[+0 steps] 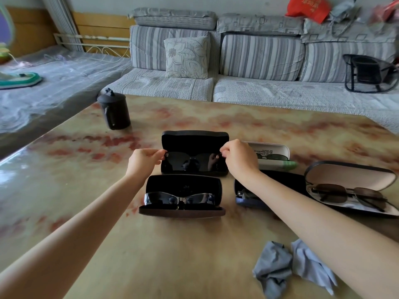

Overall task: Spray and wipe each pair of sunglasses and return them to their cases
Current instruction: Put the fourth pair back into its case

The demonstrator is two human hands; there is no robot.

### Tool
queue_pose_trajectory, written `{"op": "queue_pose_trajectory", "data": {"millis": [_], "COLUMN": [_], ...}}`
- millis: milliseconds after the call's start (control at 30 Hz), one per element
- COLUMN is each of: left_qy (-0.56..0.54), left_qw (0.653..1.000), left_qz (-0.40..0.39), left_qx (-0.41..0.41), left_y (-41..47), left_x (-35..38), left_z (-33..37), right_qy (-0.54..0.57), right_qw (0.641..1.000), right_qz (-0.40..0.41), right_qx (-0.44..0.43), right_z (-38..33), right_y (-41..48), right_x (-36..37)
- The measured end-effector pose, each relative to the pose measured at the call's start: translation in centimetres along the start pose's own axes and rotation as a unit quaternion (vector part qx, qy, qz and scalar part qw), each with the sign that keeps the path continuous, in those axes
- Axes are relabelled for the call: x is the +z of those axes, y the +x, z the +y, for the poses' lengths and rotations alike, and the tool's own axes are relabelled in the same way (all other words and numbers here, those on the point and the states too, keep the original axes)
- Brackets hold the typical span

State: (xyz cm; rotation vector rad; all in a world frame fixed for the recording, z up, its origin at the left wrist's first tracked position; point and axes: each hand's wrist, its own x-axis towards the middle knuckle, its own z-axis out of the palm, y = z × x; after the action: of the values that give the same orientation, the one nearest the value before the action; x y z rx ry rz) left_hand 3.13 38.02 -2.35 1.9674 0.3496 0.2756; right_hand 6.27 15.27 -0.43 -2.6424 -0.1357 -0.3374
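Fingertips of the left hand and right hand pinch the outer corners of the black sunglasses. Their glossy dark lenses carry a logo at each end. They sit low in the open black case, mid tabletop.

A dark lidded mug stands near the far left corner of the bench. Behind it, a striped sofa carries a flowered cushion and a mesh backrest.
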Motion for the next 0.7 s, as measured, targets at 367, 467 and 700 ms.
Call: {"op": "queue_pose_trajectory", "data": {"millis": [367, 467, 700], "left_qy": [-0.003, -0.005, 0.063], "left_qw": [0.994, 0.988, 0.967], "left_qz": [0.017, -0.064, -0.144], "left_qx": [0.110, 0.140, 0.203], "left_y": [-3.1, -4.6, -6.6], "left_x": [-0.6, 1.3, 6.9], "left_z": [2.8, 5.1, 8.7], "right_qy": [0.048, 0.046, 0.032], "right_qw": [0.998, 0.995, 0.990], "right_qz": [0.009, -0.082, -0.130], "right_qx": [0.027, 0.044, 0.030], "right_z": [5.2, 7.3, 9.1], "right_y": [0.8, 1.0, 1.4], "right_x": [-8.1, -9.5, -8.8]}}
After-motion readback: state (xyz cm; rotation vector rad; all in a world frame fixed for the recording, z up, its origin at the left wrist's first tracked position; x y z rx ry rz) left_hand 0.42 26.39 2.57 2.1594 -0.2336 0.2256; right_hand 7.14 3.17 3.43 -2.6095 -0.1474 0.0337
